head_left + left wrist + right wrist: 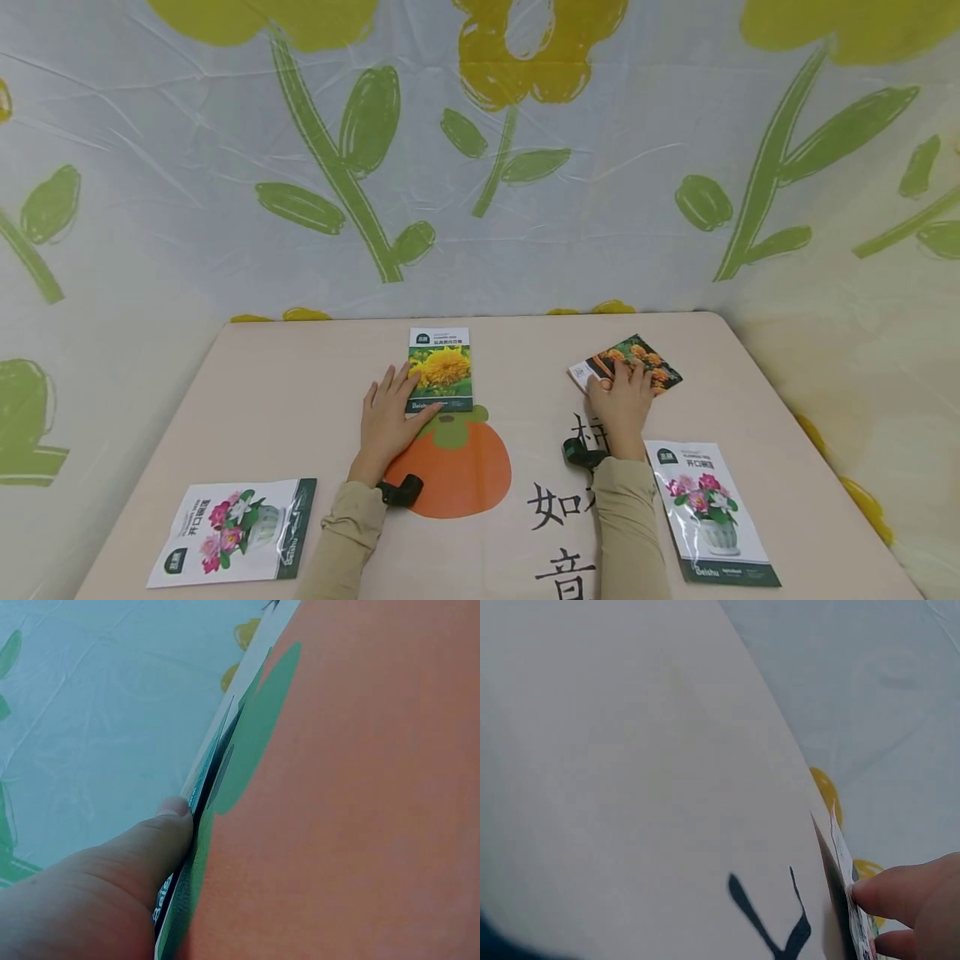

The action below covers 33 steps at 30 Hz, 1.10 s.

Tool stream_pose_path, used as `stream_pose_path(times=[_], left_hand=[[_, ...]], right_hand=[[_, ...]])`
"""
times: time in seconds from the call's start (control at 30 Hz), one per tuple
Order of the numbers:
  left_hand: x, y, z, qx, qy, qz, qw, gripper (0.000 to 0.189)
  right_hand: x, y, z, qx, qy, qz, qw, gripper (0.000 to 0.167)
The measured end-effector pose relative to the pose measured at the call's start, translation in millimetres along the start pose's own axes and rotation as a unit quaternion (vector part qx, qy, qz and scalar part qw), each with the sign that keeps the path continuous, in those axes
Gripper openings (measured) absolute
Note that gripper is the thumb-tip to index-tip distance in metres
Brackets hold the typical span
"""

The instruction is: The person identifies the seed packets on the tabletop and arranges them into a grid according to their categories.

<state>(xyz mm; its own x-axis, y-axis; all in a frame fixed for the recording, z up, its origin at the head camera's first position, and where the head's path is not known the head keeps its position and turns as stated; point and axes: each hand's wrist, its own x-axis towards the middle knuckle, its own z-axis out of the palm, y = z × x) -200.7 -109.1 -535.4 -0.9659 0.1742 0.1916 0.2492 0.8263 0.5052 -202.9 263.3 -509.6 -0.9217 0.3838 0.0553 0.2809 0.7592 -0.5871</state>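
Observation:
In the head view, my left hand (387,425) lies with straight, spread fingers along the left side of an upright seed packet with a yellow flower (442,371). Its thumb reaches across the packet's bottom edge; the left wrist view shows that thumb (154,844) on the packet's dark green lower strip. Over at the back right, my right hand (622,408) rests its fingertips on a seed packet with orange flowers (663,375), which lies turned at a slant. In the right wrist view, two fingertips touch the face of this packet (841,840), and a dark shadow runs along its edge.
Two more seed packets with pink potted flowers lie nearer the front: one sideways at the left (232,533), one upright at the right (712,512). The tablecloth (525,575) carries a printed orange persimmon and black characters. A flower-printed curtain (600,225) hangs behind the table.

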Motion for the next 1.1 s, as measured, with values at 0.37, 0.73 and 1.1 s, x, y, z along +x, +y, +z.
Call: stream_pose_path(times=[0.37,0.73,1.1], left_hand=[[0.4,2.0,-2.3,-0.003,-0.003,-0.003,1.0,0.075],[-0.5,2.7,-2.6,-0.004,-0.001,-0.003,1.0,0.075],[-0.2,3.5,-2.5,0.0,0.009,0.003,1.0,0.073]], right_hand=[[0.9,-5.3,4.6,-0.013,-0.014,-0.023,0.9996,0.065],[-2.0,-14.9,10.0,-0.016,-0.035,-0.043,0.9983,0.064],[-4.8,-22.6,14.9,-0.001,-0.04,-0.082,0.9958,0.061]])
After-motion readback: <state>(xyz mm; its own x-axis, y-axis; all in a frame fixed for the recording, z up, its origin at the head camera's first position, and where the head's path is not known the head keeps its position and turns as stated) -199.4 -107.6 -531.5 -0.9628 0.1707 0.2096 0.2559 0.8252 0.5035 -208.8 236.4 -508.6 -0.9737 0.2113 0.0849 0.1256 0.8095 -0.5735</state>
